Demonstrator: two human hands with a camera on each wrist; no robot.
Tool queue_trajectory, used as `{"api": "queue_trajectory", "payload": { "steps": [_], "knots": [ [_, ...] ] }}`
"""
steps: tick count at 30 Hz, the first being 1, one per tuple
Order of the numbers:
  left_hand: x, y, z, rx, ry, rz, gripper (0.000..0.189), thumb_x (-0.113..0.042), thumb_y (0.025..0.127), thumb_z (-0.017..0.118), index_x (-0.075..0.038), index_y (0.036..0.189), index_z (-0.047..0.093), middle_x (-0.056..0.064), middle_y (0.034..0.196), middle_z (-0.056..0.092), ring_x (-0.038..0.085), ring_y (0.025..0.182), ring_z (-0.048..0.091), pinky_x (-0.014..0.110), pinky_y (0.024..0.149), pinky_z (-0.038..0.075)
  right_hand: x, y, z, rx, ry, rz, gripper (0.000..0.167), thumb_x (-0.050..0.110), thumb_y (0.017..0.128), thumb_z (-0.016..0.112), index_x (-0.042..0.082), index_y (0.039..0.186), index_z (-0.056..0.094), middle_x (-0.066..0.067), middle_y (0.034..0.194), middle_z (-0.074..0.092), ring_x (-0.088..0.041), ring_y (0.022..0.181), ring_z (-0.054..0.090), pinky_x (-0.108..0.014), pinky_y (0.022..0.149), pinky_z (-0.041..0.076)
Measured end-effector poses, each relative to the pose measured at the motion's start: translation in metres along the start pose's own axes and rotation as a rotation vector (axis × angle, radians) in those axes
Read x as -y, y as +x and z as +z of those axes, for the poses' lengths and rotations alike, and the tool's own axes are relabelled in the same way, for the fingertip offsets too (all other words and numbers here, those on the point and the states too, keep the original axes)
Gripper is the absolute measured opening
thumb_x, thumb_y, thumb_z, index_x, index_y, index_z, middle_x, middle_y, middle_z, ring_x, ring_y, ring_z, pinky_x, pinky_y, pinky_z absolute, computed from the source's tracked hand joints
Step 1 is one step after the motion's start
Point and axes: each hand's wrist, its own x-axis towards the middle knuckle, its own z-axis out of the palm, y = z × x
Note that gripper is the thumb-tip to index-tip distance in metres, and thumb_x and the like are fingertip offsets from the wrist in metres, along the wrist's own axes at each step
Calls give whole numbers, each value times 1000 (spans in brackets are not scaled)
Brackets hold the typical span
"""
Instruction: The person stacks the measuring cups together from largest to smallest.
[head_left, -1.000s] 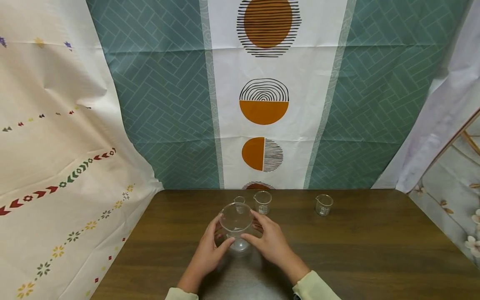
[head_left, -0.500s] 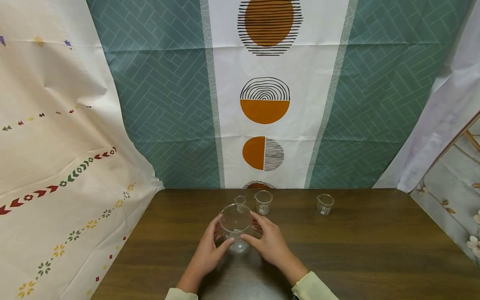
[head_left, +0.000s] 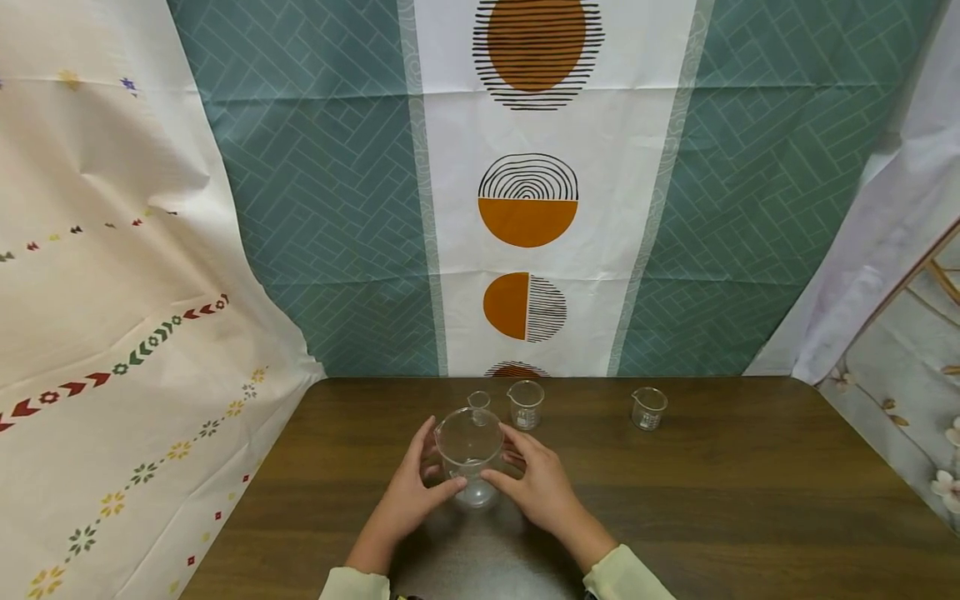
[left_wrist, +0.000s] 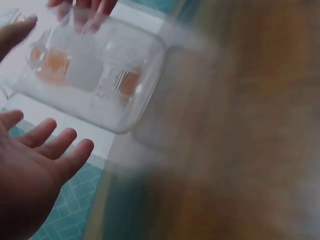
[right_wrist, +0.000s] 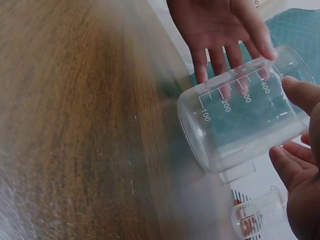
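A large clear glass beaker (head_left: 470,454), marked 100 to 400 on its wall, stands upright at the front middle of the table. My left hand (head_left: 411,492) spans its left side with the fingers extended; in the left wrist view the left fingers (left_wrist: 72,155) are spread apart from the glass. From the right, my right hand (head_left: 543,483) holds the beaker, thumb at the near side and fingers round the far side. In the right wrist view the right thumb (right_wrist: 300,92) lies close to the rim. Part of the right fingers is hidden behind the glass.
Behind the large beaker stand a very small beaker (head_left: 478,402) and a medium beaker (head_left: 526,408). Another small beaker (head_left: 648,411) is farther right on the brown wooden table (head_left: 720,500). A patterned curtain (head_left: 360,208) hangs at the table's back edge.
My left hand has moved slightly left and its fingers have straightened away from the beaker. The right hand and the beaker have barely moved.
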Motion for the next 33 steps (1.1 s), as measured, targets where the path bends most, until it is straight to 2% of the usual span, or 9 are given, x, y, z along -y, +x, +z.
{"api": "queue_trajectory", "payload": {
  "steps": [4, 7, 9, 12, 17, 20, 22, 28, 33],
  "knots": [
    [0, 13, -5, 55, -59, -34, 106, -25, 76, 83, -27, 155, 12, 17, 154, 34, 36, 142, 35, 55, 111, 32, 0, 0, 0, 4, 16, 5, 75, 34, 82, 76, 3, 142, 45, -17, 128, 59, -26, 109, 66, -27, 91, 52],
    [2, 24, -6, 122, -101, -26, 108, -23, 75, 84, -33, 154, 11, 14, 157, 31, 34, 145, 30, 58, 114, 25, -2, 0, 0, 16, 18, 9, 75, 36, 82, 75, 4, 143, 44, -19, 130, 57, -26, 110, 66, -28, 91, 52],
    [4, 30, -7, 180, -133, -12, 108, -22, 75, 84, -34, 154, 11, 11, 158, 29, 34, 145, 28, 60, 113, 25, -3, 0, 0, 22, 14, 11, 75, 37, 83, 74, 5, 143, 44, -20, 130, 57, -26, 110, 65, -29, 91, 52],
    [8, 37, -7, 254, -187, 26, 109, -20, 74, 84, -32, 154, 11, 11, 158, 28, 37, 145, 27, 60, 112, 27, -4, -1, 0, 25, 11, 13, 74, 39, 83, 73, 6, 143, 45, -18, 129, 57, -25, 111, 65, -29, 91, 53],
    [15, 44, -4, 333, -255, 95, 111, -20, 73, 86, -17, 155, 12, 18, 157, 28, 41, 145, 25, 54, 114, 27, -2, 0, 1, 7, 34, 7, 72, 33, 82, 76, 5, 141, 46, -18, 128, 58, -25, 111, 65, -26, 91, 52],
    [17, 45, -2, 353, -287, 106, 108, -16, 72, 86, -10, 153, 15, 21, 155, 29, 39, 145, 25, 45, 116, 28, -1, 0, 3, -2, 48, 1, 72, 30, 81, 77, 4, 141, 47, -19, 127, 58, -25, 111, 64, -25, 91, 52],
    [17, 43, -1, 350, -301, 99, 105, -14, 71, 86, -8, 151, 19, 22, 154, 30, 38, 145, 26, 44, 116, 27, -1, -1, 4, -4, 56, -4, 73, 30, 81, 77, 2, 141, 46, -20, 127, 58, -26, 111, 64, -25, 92, 52],
    [17, 42, 1, 330, -284, 81, 98, -11, 72, 85, -12, 149, 24, 21, 149, 39, 38, 139, 37, 56, 111, 31, -2, -2, 4, -9, 58, -4, 74, 33, 82, 75, 1, 141, 45, -18, 129, 57, -25, 112, 64, -24, 92, 51],
    [21, 43, 3, 319, -279, 103, 96, -11, 73, 84, -15, 149, 27, 18, 146, 44, 38, 136, 41, 56, 109, 35, -3, -1, 4, -13, 60, 3, 73, 33, 82, 75, 1, 141, 46, -17, 129, 57, -25, 113, 63, -25, 92, 51]
  ]
}}
